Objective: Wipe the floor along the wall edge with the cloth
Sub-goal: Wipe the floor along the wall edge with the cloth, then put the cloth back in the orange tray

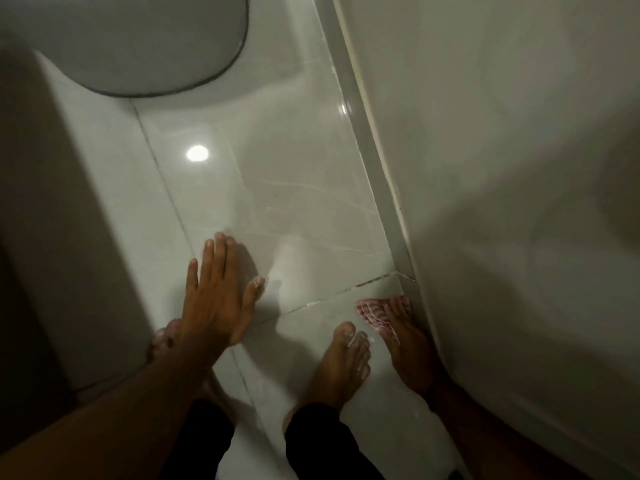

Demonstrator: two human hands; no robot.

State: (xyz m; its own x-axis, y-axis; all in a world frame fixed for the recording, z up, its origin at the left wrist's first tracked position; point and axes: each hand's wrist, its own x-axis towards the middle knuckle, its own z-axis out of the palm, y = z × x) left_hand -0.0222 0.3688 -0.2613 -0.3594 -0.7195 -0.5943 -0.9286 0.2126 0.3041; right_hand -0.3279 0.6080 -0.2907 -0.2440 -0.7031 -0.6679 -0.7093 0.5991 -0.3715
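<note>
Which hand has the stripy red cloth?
The right hand, next to the wall, presses the red-and-white cloth on the floor. The left hand lies flat and empty.

Two hands: left hand (214, 292) mid-left, right hand (405, 337) near right by the wall. Two bare feet, left foot (166, 341), right foot (341, 365). One red-white cloth (372, 313). One toilet (138, 43) far left.
</note>
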